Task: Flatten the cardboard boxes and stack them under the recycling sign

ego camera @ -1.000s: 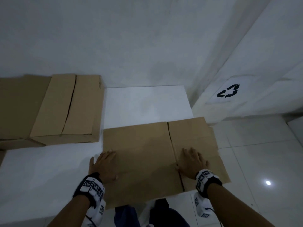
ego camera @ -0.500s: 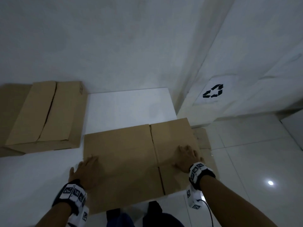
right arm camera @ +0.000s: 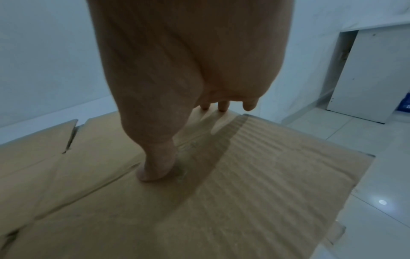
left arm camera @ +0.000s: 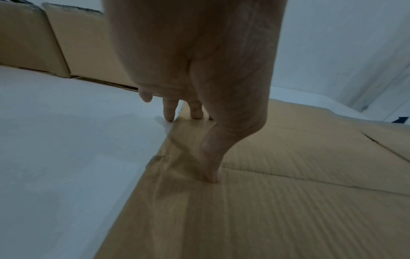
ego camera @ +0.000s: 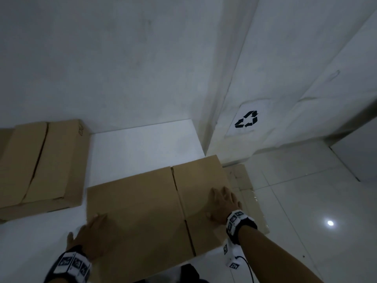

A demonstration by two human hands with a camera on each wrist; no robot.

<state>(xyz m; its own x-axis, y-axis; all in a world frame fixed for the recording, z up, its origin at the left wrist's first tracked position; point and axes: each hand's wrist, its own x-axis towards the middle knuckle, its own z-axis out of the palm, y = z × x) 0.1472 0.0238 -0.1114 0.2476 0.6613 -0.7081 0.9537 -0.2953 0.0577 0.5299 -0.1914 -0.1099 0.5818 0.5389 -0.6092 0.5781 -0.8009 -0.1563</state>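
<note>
A flattened brown cardboard box lies on the white table, its right end jutting past the table's edge over the floor. My left hand rests flat on its left edge, fingers straight; the thumb presses the board. My right hand lies flat on its right part, fingers spread straight; the thumb presses beside a crease. The recycling sign is on the wall at the right, low above the floor. Another flattened piece lies on the floor below the overhang.
A closed, unflattened cardboard box stands on the table at the left, against the wall. White glossy floor tiles spread to the right. A white cabinet stands at the far right by the wall.
The flattened box has slid to the right toward the table's edge with both hands flat on it. My view has turned right, so the sign sits nearer the middle.
</note>
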